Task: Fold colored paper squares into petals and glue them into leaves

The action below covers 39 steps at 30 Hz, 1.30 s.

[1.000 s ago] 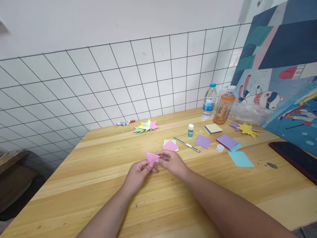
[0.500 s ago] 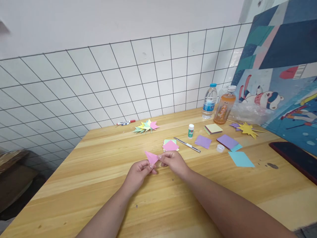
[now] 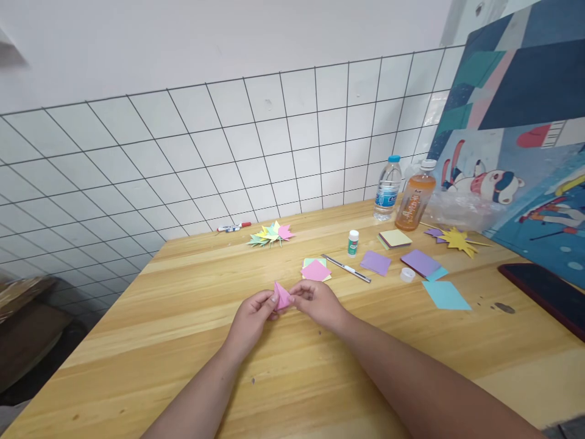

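A small folded piece of pink paper is held just above the table, one point of it facing up. My left hand pinches its left side between thumb and fingers. My right hand grips its right corner with thumb and fingertips. Behind my right hand lies a little stack of square papers, a pink sheet on top. A utility knife rests slantwise to the right of that stack.
Farther back are a folded paper star cluster, markers and a glue stick. To the right lie purple paper, a tape roll, a blue sheet, two bottles and a phone.
The folded pink paper has turned so that its point faces up rather than to the upper left. Both hands have shifted their grip a little and are still on it.
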### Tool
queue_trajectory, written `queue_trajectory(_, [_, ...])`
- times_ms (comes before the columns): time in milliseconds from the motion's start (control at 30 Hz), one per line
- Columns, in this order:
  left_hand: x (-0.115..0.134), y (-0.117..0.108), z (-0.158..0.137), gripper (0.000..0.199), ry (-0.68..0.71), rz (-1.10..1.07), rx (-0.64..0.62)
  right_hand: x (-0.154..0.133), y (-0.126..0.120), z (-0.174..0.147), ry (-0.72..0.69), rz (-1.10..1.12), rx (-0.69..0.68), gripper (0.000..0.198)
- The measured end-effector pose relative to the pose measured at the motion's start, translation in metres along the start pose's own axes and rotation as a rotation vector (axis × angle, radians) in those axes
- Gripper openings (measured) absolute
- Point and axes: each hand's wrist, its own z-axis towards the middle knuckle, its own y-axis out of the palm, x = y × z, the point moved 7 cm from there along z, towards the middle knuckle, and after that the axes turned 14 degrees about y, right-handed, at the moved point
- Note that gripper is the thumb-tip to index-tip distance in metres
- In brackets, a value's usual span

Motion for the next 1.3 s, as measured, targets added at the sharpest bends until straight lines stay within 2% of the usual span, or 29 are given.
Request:
queue_trajectory(133, [0.0,0.002,0.0,0.031,0.03,0.011,-0.014,-0.001,0.005,-0.005,-0.105,-0.175,0.006,0.051])
queue_trajectory(200, [0.0,0.005,0.0,0.03,0.035,0.008,-0.036,-0.003,0.007,-0.008,-0.145,-0.271,0.007,0.057])
queue_trajectory(367, [-0.007,0.004,0.001,0.031,0.017,0.0,-0.025,-0.013,0.008,-0.014,-0.206,-0.382,0.034,0.049])
queue_trajectory(533, [-0.011,0.002,0.002,0.031,0.008,0.013,0.022,-0.013,0.004,-0.011,-0.155,-0.409,0.062,0.029])
queue_trajectory(667, [-0.008,0.004,0.0,0.03,0.008,0.009,0.052,-0.018,0.003,-0.013,-0.172,-0.48,0.09,0.031])
queue_trajectory(833, [0.001,0.006,-0.001,0.025,0.092,0.081,0.068,-0.025,0.01,-0.021,-0.226,-0.522,0.029,0.033])
queue_trajectory(1067, [-0.007,0.005,0.001,0.007,0.069,0.029,0.055,-0.024,0.005,-0.018,-0.21,-0.473,0.068,0.031])
queue_trajectory(1133, [-0.009,0.003,0.001,0.008,0.056,0.026,0.07,-0.024,0.005,-0.018,-0.217,-0.481,0.067,0.03])
queue_trajectory(1300, [-0.003,0.006,0.0,0.017,0.077,0.023,0.058,-0.034,0.011,-0.024,-0.336,-0.559,0.06,0.026])
